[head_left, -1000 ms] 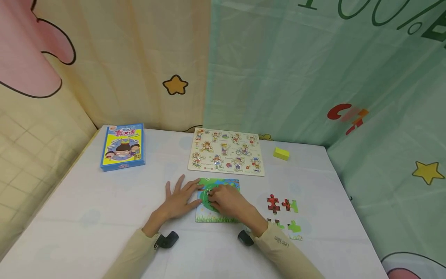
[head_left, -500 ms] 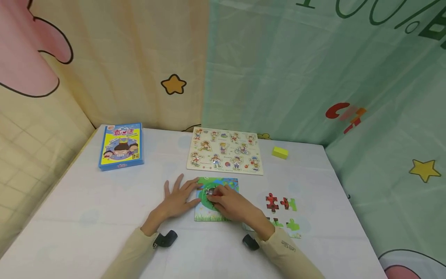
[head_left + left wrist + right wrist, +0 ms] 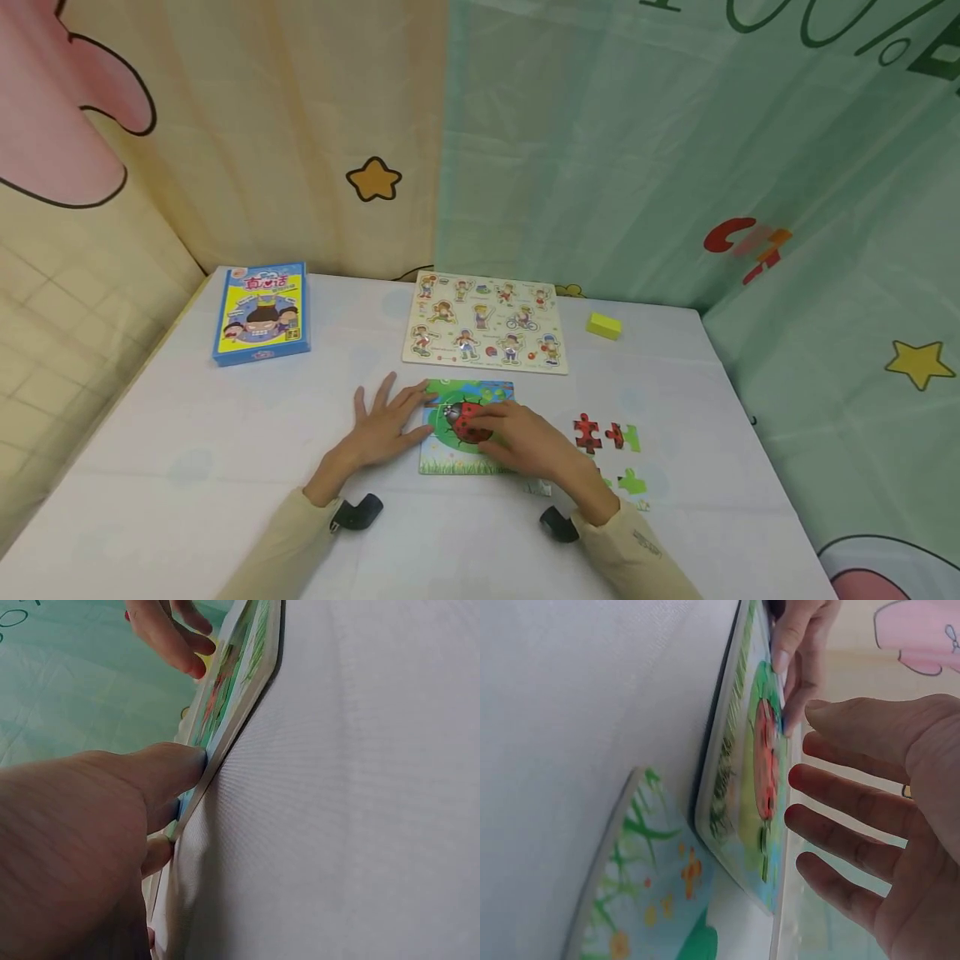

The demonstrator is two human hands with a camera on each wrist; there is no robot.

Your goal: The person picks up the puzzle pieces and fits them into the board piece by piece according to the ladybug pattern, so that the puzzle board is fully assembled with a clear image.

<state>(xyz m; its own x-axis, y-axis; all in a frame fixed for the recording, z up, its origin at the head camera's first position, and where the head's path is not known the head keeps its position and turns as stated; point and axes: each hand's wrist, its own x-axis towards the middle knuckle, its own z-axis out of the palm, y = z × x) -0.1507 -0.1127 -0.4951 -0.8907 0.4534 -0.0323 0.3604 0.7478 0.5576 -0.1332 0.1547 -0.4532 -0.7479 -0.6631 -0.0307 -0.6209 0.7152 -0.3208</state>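
Note:
A square puzzle board [image 3: 457, 467] with a red, black-spotted ladybug [image 3: 461, 421] on a green background lies mid-table. My left hand [image 3: 381, 435] rests along its left side, fingers spread; in the left wrist view the thumb [image 3: 180, 761] touches the board's edge. Over the right part of the board is my right hand [image 3: 528, 437], partly covering the ladybug in the head view. From the right wrist, its fingers [image 3: 847, 844] look extended and apart from the board, holding nothing. Loose jigsaw pieces lie to the right, including a red one [image 3: 587, 433] and a green one [image 3: 632, 481].
Behind the ladybug board lies a wooden board [image 3: 485, 323] with children's figures. A yellow block [image 3: 603, 325] sits at the back right, a blue and yellow box [image 3: 262, 314] at the back left. A grass-and-flower piece [image 3: 649, 877] lies near the board's corner. Curtains stand behind the table.
My right hand has drawn back to the right and its fingers have loosened, uncovering more of the ladybug. My left hand has stayed on the board's left side.

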